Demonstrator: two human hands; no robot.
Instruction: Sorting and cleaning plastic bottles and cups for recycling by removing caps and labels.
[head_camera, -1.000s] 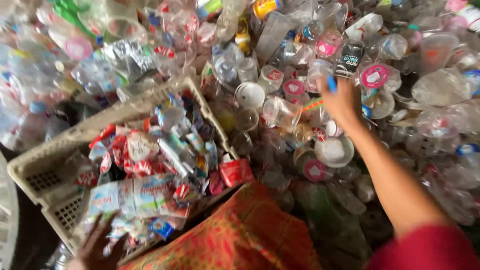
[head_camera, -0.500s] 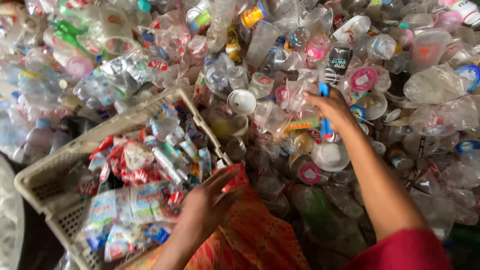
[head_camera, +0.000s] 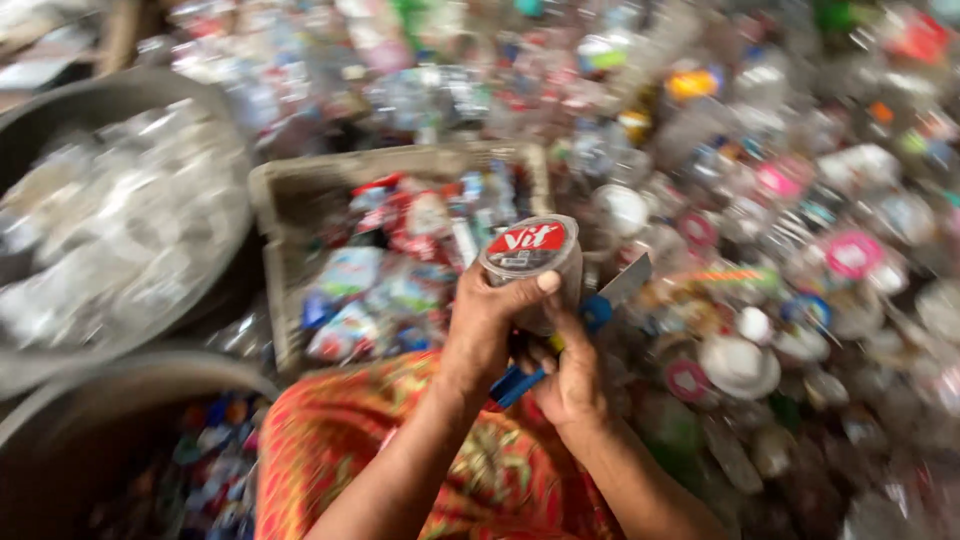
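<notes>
Fingers (head_camera: 515, 295) of the left hand (head_camera: 490, 330) wrap the sealed plastic cup (head_camera: 530, 262).

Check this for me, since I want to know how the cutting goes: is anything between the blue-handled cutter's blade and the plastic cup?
Nothing visible. The left hand holds the plastic cup; the right hand holds the cutter, its blade beside the cup's wall.

The floor (head_camera: 600, 110) is buried under a heap of clear plastic cups and bottles (head_camera: 820, 230). On it stand a beige plastic crate (head_camera: 290, 200) of torn labels and a large grey basin (head_camera: 60, 110) of clear plastic.
</notes>
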